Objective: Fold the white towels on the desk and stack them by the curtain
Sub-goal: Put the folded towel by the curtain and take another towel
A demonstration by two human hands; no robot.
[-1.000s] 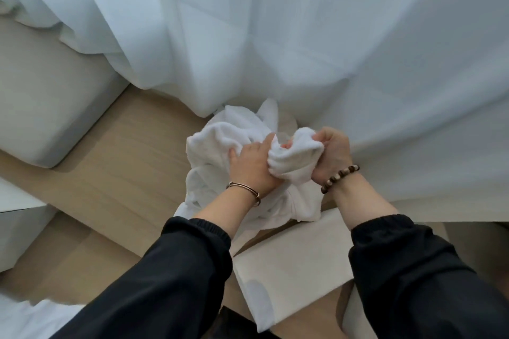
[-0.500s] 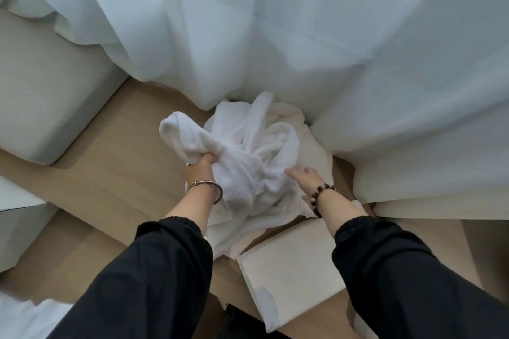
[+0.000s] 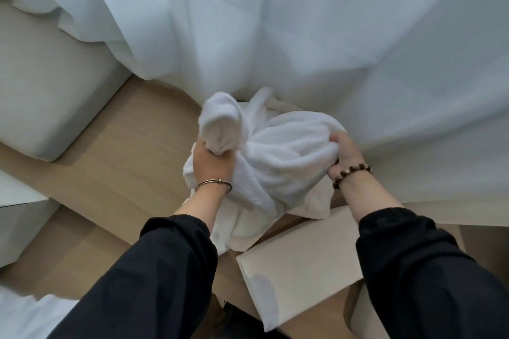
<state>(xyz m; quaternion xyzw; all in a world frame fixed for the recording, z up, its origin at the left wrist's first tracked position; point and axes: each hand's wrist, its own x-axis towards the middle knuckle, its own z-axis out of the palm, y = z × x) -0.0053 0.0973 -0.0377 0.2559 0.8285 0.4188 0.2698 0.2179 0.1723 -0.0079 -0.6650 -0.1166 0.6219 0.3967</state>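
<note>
A crumpled white towel (image 3: 278, 162) is bunched between my two hands over the wooden desk (image 3: 132, 146), just in front of the sheer white curtain (image 3: 275, 22). My left hand (image 3: 212, 165) grips a rolled end of the towel that sticks up above my fist. My right hand (image 3: 344, 154) holds the towel's right side, fingers curled into the cloth. The lower part of the towel hangs down toward me and drapes over the desk.
A pale folded cloth or cushion (image 3: 300, 264) lies flat below the towel, near me. A light grey upholstered seat (image 3: 46, 91) stands at the left. White fabric (image 3: 24, 316) shows at the bottom left corner.
My right hand moved right and took hold of the towel's right side. My left hand shifted right and now grips a rolled end. The bundle is pulled wider between my hands.
</note>
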